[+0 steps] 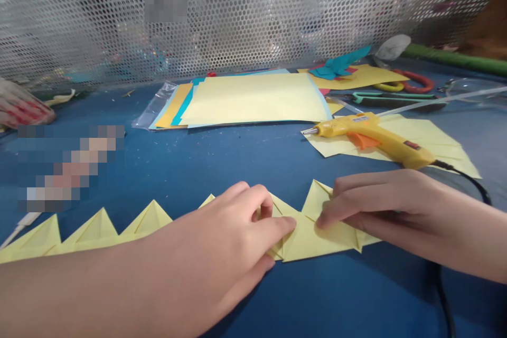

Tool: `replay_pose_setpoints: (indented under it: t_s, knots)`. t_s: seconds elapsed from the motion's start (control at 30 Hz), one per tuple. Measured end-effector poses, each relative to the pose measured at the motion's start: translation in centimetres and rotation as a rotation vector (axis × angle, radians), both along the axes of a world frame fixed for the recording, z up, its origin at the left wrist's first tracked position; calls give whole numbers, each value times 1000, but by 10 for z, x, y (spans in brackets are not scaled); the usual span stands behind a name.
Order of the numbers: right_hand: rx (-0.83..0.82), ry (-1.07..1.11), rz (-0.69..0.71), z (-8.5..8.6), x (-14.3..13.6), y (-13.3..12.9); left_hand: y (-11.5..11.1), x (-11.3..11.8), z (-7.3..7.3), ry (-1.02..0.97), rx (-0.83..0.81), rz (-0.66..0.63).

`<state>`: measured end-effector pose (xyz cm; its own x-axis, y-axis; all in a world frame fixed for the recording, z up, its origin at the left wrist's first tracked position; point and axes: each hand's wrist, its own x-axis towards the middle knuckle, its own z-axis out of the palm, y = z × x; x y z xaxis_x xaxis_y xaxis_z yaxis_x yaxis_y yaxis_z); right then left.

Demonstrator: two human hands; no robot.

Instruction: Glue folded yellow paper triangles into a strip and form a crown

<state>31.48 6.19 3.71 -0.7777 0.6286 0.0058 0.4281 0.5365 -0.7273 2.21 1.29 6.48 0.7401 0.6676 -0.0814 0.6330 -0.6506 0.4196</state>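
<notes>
The folded yellow paper strip point(311, 242) lies on the blue surface point(336, 301), running 9 o'clock to 3 o'clock, peaks facing 12 o'clock. The left hand point(241, 237) rests on the strip; the right hand point(388, 206) touches it, at 3 o'clock from the left hand. Each grip is partly curled, fingertips on the paper; whether either pinches it cannot be determined. The glue gun point(376, 136) lies at 12 o'clock from the right hand, the paper stack point(257, 97) at 12 o'clock from the left hand.

A glue gun point(386, 140) and coloured paper point(257, 97) suggest a craft workspace.
</notes>
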Motion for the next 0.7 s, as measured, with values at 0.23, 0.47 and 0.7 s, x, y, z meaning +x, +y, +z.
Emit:
replay_pose_setpoints:
  t_s: [0.23,0.47,0.7]
  knots:
    - [22,30,-37,-4,0,-2,-1,0,-3,-8,10,2]
    - [98,-37,61,-2,2,3,-1,-1,1,110,170,-134]
    - [108,-16,55,-3,2,3,1,0,-1,89,155,-149]
